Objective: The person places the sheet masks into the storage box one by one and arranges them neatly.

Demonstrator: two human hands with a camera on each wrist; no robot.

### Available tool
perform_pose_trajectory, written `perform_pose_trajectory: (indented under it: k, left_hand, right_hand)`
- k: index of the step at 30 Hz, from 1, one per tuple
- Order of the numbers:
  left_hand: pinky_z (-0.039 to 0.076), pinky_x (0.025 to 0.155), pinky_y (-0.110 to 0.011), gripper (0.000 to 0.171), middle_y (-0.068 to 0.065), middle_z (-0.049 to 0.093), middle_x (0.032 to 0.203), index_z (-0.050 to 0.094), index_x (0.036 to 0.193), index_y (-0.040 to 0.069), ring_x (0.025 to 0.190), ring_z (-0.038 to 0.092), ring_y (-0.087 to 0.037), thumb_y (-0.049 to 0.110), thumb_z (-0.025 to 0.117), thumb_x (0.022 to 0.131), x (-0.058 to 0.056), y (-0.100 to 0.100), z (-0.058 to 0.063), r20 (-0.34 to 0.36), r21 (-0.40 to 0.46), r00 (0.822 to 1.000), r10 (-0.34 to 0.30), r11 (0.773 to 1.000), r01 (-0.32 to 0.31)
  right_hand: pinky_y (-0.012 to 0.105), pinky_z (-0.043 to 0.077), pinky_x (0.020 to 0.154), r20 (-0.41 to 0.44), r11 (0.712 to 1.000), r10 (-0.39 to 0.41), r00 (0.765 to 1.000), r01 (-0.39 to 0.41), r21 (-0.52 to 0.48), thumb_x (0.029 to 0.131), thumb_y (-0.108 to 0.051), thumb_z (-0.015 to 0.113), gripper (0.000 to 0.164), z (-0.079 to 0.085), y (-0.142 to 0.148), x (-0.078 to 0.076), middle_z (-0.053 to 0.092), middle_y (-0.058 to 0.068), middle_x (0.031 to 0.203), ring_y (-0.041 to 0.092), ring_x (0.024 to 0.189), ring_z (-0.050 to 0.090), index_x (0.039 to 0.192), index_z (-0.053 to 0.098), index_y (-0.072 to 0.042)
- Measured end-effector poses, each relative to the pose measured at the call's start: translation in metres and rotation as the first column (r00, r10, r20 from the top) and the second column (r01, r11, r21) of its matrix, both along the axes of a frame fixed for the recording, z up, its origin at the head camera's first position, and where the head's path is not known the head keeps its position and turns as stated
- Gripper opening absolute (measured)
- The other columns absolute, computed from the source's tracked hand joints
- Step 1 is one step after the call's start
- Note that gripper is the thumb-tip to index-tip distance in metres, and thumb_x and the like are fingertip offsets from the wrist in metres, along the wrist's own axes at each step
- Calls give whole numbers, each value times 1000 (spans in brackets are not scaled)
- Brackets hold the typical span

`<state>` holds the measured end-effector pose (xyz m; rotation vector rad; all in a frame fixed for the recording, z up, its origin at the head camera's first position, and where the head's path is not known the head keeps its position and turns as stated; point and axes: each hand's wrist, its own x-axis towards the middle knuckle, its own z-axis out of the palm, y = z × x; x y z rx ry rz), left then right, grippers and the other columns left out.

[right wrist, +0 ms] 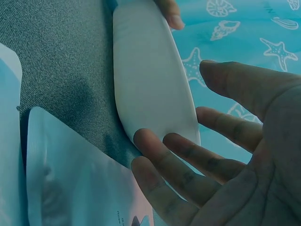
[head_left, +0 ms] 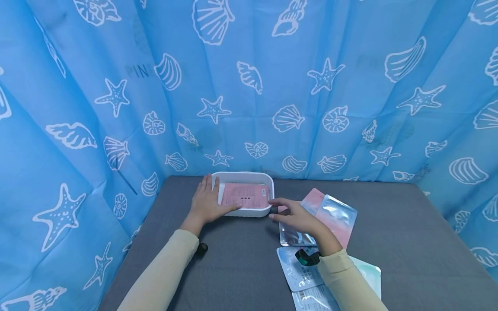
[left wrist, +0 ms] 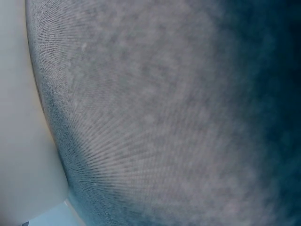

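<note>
Reading the clock from the middle of the white, round-cornered, rectangular plastic bin (head_left: 249,213), with 12 pointing away from me, my left hand (head_left: 206,204) is at 9, its fingers long and spread over that end while the thumb stretches along the rim towards 6. The bin stands on the grey cloth-covered surface (head_left: 233,268), near its far edge, and a flat pink packet with printed text (head_left: 245,194) lies inside it. My right hand (head_left: 297,216) is at 4, loosely open, its fingers parted and slightly bent, with nothing in its grasp; the fingertips are right by the bin's corner, though I cannot tell whether they touch. Partly under that hand, a shiny silver-and-pink foil packet (head_left: 342,214) overlaps other foil packets. Nearer me, between 4 and 5, a pale blue printed packet (head_left: 299,276) and a pale green packet (head_left: 369,272) show around my cream sleeve (head_left: 350,280). At 12 hangs a blue curtain with white shells and starfish (head_left: 272,86).
</note>
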<state>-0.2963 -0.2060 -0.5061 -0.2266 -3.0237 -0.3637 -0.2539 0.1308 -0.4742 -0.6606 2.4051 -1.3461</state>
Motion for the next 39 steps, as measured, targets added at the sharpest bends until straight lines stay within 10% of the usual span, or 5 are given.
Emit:
perform_pose_trajectory:
  k: [17,39]
  left_hand:
    - [12,135,-54,138,-22,5,179,11,171,5,167,2,-40,98,51,77,-1,-2,-2,-5,17,1000,-16,1000,16]
    - [15,134,-57,134,-23,7,178,15,170,4,167,5,-41,92,58,80,3,0,2,-15,23,1000,-13,1000,14]
  right_hand:
    - [60,53,109,-45,999,35,998,-35,-20,106,-22,67,52,-1,22,10,54,26,156,50,134,59,151,55,2]
    - [24,59,87,-50,990,-110,993,114,82,104,-21,68,40,-3,127,54,72,19,126,34,116,70,136,64,4]
